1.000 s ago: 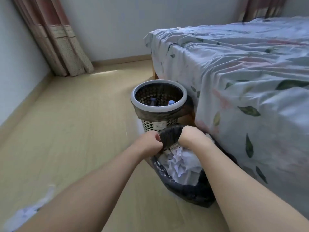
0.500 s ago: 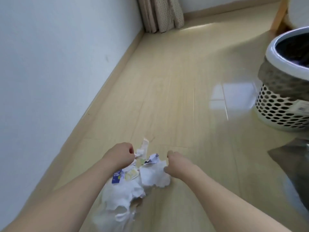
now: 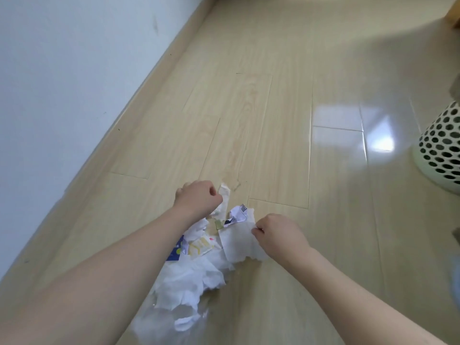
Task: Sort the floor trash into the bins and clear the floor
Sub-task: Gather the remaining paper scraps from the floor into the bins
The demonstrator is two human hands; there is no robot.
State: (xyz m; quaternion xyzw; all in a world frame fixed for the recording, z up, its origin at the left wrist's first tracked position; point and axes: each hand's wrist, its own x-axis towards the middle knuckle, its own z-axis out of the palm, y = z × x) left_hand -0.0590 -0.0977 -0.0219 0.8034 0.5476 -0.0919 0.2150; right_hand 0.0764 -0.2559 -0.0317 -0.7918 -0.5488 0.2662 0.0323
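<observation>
The left hand (image 3: pixel 198 200) is curled with its fingers closed on a small white paper scrap (image 3: pixel 224 194) at the far edge of the trash pile (image 3: pixel 196 260) on the wooden floor (image 3: pixel 273 125). The right hand (image 3: pixel 276 232) pinches the edge of a white tissue sheet (image 3: pixel 239 239) lying just left of its fingertips. A perforated white bin (image 3: pixel 440 150) stands well apart to the right of both hands.

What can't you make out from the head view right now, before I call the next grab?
- Perforated white bin: cut off by the right edge; rim and contents unseen.
- Left hand: fingers curl under at a paper strip; the grip itself is hidden.
- Right hand: pinches a white tissue sheet; the fingertips are hidden.
- Printed wrapper: text too small to read.
- Trash pile: near end blurred, partly behind the left forearm.
</observation>
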